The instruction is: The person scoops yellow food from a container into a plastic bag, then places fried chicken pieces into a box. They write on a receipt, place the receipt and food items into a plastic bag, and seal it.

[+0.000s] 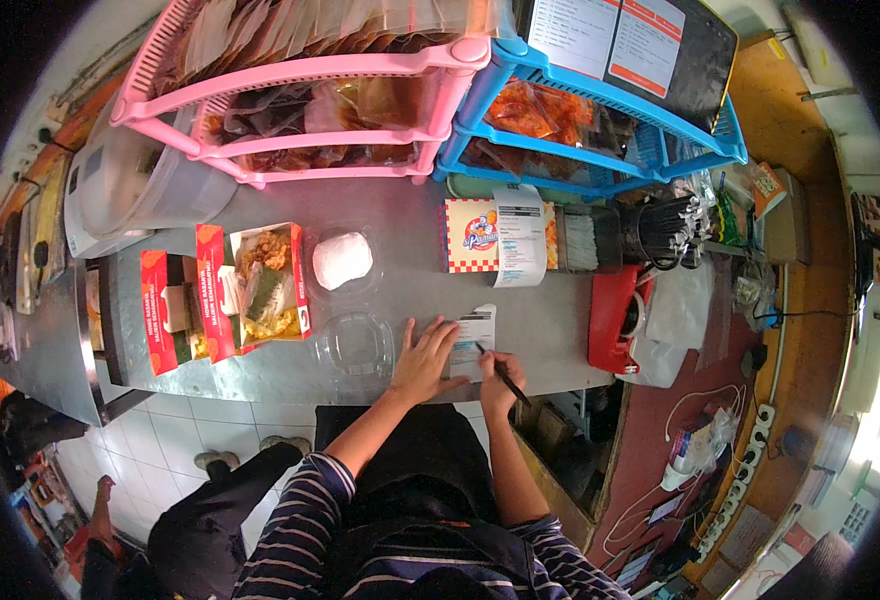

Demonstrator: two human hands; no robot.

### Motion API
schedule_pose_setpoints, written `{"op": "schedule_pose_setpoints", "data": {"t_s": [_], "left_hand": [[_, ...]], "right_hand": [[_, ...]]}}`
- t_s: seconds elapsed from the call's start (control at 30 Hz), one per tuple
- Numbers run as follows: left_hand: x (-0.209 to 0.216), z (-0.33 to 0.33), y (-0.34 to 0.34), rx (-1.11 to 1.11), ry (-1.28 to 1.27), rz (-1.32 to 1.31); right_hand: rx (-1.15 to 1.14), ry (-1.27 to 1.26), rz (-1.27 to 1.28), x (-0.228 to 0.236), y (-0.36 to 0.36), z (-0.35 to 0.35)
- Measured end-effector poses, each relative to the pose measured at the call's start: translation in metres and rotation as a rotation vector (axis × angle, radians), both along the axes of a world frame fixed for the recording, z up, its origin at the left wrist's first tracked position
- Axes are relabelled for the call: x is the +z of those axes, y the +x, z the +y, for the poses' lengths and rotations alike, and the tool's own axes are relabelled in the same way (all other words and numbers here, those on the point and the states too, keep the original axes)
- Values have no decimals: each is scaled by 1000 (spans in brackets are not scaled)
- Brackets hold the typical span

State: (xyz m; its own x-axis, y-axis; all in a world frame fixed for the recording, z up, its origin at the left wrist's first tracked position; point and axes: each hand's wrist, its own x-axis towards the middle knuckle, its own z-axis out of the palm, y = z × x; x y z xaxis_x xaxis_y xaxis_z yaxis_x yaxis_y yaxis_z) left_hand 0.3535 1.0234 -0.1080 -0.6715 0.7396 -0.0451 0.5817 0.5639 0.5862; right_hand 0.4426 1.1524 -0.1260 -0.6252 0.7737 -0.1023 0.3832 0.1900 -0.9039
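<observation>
On the metal counter [570, 335] lies a small printed paper slip [474, 328]. My left hand [422, 362] rests flat along its left edge, fingers stretched out, holding it down. A dark pen [512, 386] is gripped in my right hand [498, 376], its tip on or just above the slip. To the left sits an open clear plastic container [356, 345], with a round white bundle [342, 262] in the part behind it. Farther left, a red open food box [218, 312] holds fried pieces, yellow food and a plastic packet. A second red box [157, 325] stands beside it.
Pink [350, 62] and blue [600, 85] racks of packed food line the back. A patterned carton [468, 222] carries a long receipt [521, 245]. A black cutlery holder [660, 235] and red tape dispenser [610, 335] stand right. Another person [210, 520] is at lower left.
</observation>
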Motion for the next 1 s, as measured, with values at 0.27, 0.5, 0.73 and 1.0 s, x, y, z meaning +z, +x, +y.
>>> {"op": "schedule_pose_setpoints", "data": {"t_s": [0.27,0.5,0.73,1.0], "left_hand": [[-2,-1,0,-11,-6,6],[-2,-2,-1,-23,-35,17],[-1,-1,0,-21,-50,20],[-2,-1,0,-40,-84,28]], "right_hand": [[94,-90,-14,-5,3,-8],[114,-72,-22,-7,8,0],[120,-73,-49,-2,12,2],[172,10,-75,-2,18,0]]}}
